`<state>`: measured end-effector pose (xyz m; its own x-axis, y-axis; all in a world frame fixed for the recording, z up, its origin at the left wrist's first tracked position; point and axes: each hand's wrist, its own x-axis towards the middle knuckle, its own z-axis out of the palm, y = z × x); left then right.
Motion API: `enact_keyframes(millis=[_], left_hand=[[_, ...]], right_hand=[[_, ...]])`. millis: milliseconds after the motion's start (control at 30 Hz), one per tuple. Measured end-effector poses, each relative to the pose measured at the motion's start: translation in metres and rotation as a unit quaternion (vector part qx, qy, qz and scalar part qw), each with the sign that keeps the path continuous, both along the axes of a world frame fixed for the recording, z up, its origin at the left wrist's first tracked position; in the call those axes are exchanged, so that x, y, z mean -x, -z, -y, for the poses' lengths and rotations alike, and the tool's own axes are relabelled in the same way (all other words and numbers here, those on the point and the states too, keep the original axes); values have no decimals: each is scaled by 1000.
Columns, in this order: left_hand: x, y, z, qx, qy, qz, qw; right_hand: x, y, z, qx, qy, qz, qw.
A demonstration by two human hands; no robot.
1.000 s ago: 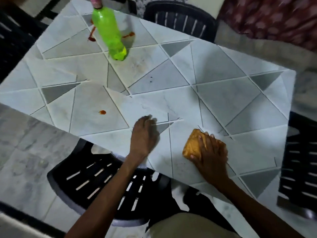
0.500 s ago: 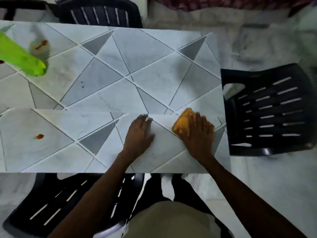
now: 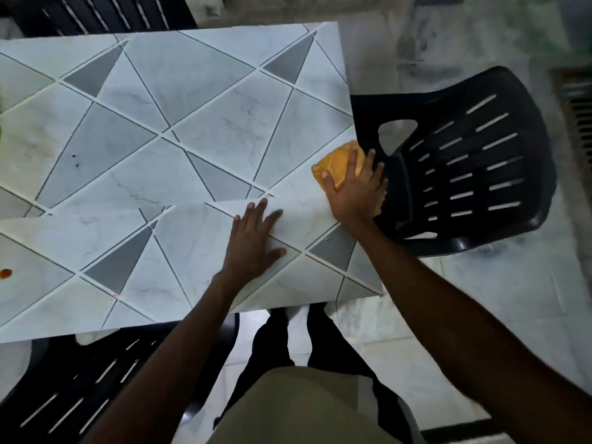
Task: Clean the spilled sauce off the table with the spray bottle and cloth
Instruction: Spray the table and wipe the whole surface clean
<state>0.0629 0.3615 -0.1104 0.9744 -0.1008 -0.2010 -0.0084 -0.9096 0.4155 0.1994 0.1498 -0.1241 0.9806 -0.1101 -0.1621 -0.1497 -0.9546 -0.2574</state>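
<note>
My right hand presses a folded orange cloth flat at the right edge of the tiled table; the cloth partly overhangs the edge. My left hand lies flat on the tabletop, fingers spread, just left of the right hand and holding nothing. A small orange-red sauce drop sits at the far left edge of the view, near the table's front. The spray bottle is out of view.
A black slatted plastic chair stands tight against the table's right edge under the cloth. Another black chair is at the near left, and a third behind the table. Pale marble floor lies around.
My right hand has slid the cloth rightward to the table's right edge. The view swung right, so the green bottle and far sauce smears have left the frame. The left hand stays planted.
</note>
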Motion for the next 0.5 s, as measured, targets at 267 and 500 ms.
enact_keyframes(millis=[267,500], left_hand=[[0,-5,14,-3,-34,-4,999],[0,-4,17,7,-51,-12,999]], right_hand=[[87,7,46,-70,-17,13,997],[206,0,93,-156,-4,-30,987]])
